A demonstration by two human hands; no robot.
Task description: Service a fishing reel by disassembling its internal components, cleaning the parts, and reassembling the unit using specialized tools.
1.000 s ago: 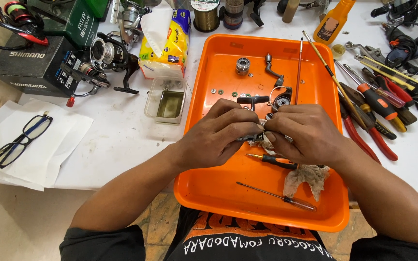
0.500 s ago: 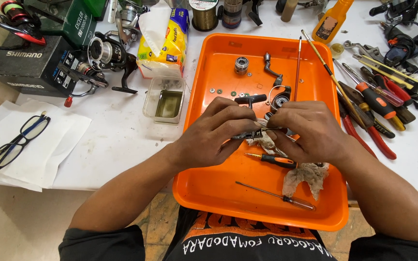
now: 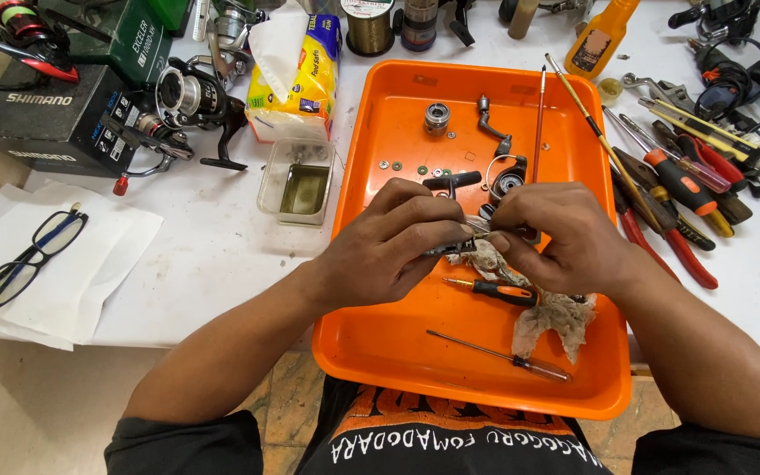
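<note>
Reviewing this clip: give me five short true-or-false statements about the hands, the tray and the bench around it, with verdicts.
1. Both hands hold a small metal part over the orange tray. True.
2. The eyeglasses lie inside the tray. False: they rest on white paper left of it.
3. A dirty rag lies in the tray. True.
4. The small orange-handled screwdriver is in the right hand. False: it lies in the tray.
5. The tray is blue. False: orange.

Glossy plastic tray point(image 3: 380, 352), grimy cloth rag point(image 3: 556, 317)
</note>
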